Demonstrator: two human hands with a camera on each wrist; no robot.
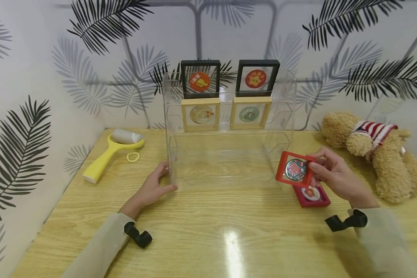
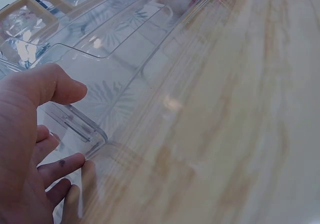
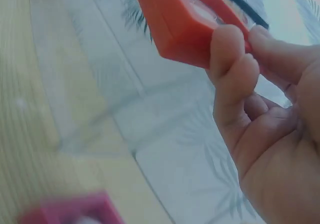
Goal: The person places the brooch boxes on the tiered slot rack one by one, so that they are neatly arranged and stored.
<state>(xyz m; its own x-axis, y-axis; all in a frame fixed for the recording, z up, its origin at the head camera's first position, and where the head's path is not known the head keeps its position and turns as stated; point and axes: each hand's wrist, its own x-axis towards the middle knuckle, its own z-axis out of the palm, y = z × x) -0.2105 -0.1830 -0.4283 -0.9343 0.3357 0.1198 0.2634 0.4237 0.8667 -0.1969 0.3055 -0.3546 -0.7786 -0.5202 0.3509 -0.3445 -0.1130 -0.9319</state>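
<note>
- The right hand (image 1: 333,173) pinches a red frame (image 1: 295,170) by its right edge between thumb and fingers (image 3: 227,51), holding it tilted above the table (image 1: 208,231), just in front of the right end of the clear shelf (image 1: 229,154).
- The red frame holds a round badge with a blue-and-red picture behind its clear window.
- The left hand (image 1: 154,187) rests against the front left corner of the clear shelf, thumb (image 2: 50,84) on top of the corner and relaxed fingers alongside it on the table; it grips nothing tightly.
- A darker pink frame (image 1: 311,195) lies flat on the table just below the right hand, close to the shelf's front right corner.
- The shelf's lowest step is bare; the wide stretch of table in front, between the two arms, is open.
- On the shelf's middle step stand two wooden frames (image 1: 200,114), side by side; on the top step stand two black frames (image 1: 200,79), each with a round badge.
- A yellow lint roller (image 1: 112,152) and a small yellow ring (image 1: 133,157) lie to the left of the shelf.
- A teddy bear (image 1: 375,150) lies at the right edge of the table.
</note>
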